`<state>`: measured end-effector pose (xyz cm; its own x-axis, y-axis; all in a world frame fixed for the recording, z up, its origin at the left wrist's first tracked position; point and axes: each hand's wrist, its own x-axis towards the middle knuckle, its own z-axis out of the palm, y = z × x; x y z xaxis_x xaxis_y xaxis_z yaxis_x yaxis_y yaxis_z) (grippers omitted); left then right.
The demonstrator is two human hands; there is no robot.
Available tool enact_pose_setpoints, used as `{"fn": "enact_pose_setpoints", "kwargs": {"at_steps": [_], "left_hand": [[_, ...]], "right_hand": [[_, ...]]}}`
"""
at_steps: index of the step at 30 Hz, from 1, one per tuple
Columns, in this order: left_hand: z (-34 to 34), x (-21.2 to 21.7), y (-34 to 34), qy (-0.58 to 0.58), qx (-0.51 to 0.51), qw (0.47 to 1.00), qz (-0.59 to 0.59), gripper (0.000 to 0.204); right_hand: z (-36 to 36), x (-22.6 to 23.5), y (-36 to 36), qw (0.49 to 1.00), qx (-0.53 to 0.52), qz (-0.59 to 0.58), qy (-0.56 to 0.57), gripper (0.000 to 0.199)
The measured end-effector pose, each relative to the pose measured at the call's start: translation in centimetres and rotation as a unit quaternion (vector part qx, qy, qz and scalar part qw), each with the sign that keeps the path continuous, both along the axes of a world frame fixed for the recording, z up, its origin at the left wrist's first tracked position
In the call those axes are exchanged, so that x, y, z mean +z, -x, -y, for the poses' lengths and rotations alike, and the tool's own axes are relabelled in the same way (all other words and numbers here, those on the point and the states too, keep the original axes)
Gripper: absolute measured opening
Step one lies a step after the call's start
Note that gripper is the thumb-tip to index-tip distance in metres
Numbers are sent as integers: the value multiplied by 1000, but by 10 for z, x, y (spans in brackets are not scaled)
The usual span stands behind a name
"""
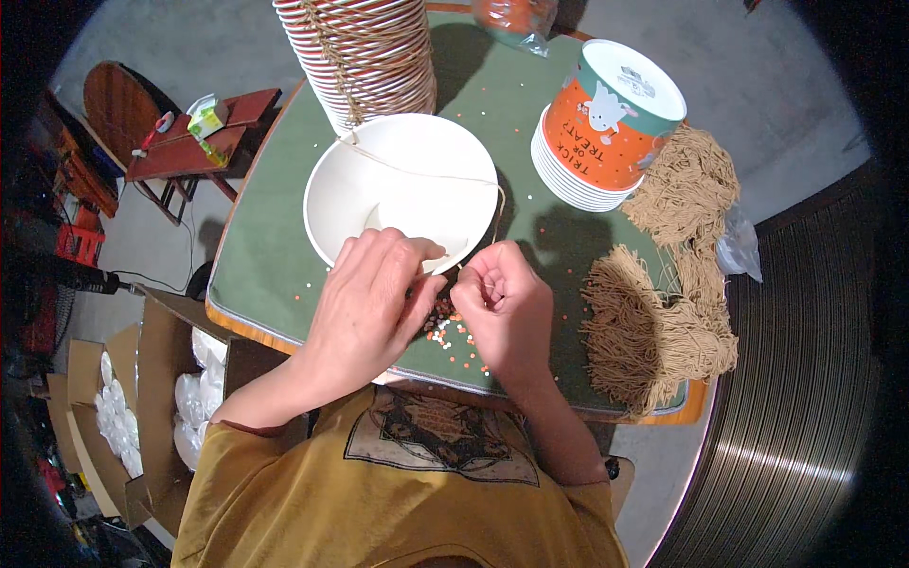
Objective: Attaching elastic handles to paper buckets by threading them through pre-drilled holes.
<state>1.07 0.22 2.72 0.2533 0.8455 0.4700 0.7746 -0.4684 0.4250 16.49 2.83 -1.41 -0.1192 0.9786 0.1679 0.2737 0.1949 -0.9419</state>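
Note:
A white paper bucket [417, 189], its hollow inside toward me, is tilted on the green-covered table in front of me. Over its near rim lie the fingers of my left hand [374, 293], closed on the edge, with the thumb close to the rim. Just right of that, my right hand [507, 308] pinches the end of a thin tan cord [459, 177] at the rim. This cord runs across the bucket's mouth and hangs down its right side. Small orange, white and dark beads [450, 333] lie between and below my hands. My right fingertips partly hide the cord's end.
A tall stack of striped buckets with cords [365, 66] stands behind the white one. An upside-down stack of orange printed buckets [606, 133] is at the far right. Tan cord bundles [620, 331] lie at right. Cardboard boxes [166, 379] with wrapped white items stand lower left.

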Motion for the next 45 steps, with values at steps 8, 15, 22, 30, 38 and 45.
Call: {"fn": "enact_pose_setpoints", "kwargs": {"at_steps": [8,15,22,30,38,45], "left_hand": [[-20,32,22,220,10,970,100,23],[-47,17,25,233,-152,960,11,13],[-45,20,28,217,-88,969,79,17],[-60,24,31,459,-201,764,407,19],[-55,19,24,407,-219,812,357,12],[-57,16,18,383,-178,853,306,11]], "right_hand": [[-5,-1,7,1000,-2,-10,27,11],[5,4,6,999,-31,-7,19,9],[4,-1,0,999,0,-1,-45,10],[-2,23,-16,995,20,-7,-100,11],[-14,41,-35,971,58,104,-209,13],[-31,66,-26,941,181,99,-267,26]]}}
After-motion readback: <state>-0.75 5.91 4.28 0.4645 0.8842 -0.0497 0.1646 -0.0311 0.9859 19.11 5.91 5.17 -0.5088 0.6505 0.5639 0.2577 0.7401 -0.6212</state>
